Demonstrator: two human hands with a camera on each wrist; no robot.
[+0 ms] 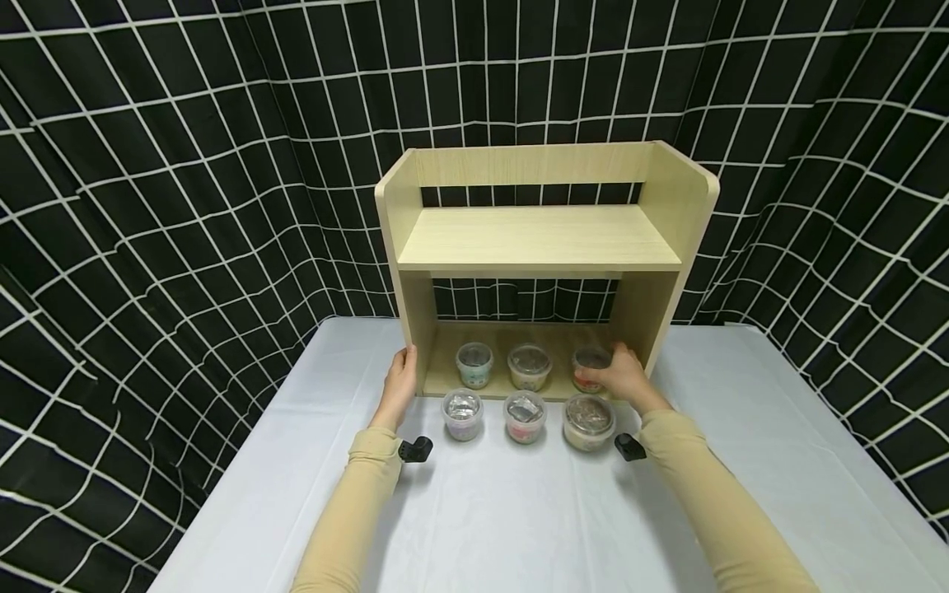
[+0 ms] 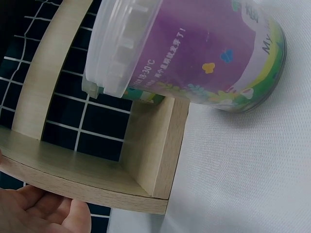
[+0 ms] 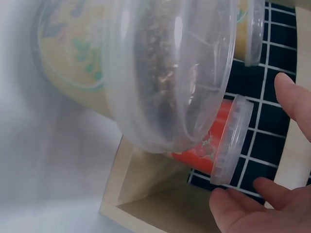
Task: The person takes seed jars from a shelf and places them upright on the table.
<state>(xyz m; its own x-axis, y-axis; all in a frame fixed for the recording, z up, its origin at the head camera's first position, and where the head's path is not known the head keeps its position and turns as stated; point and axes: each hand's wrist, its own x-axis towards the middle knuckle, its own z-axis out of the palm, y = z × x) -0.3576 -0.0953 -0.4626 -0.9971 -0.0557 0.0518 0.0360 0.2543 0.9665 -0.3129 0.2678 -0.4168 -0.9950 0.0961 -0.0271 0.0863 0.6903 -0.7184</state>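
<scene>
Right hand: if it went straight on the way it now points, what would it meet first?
Most likely the red-labelled tub in the lower compartment of the shelf. The right hand is very close to it; depth leaves unclear whether they already touch.

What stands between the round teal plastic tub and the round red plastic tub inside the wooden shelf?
In the head view, a round cream plastic tub stands between the teal tub and the red tub.
</scene>
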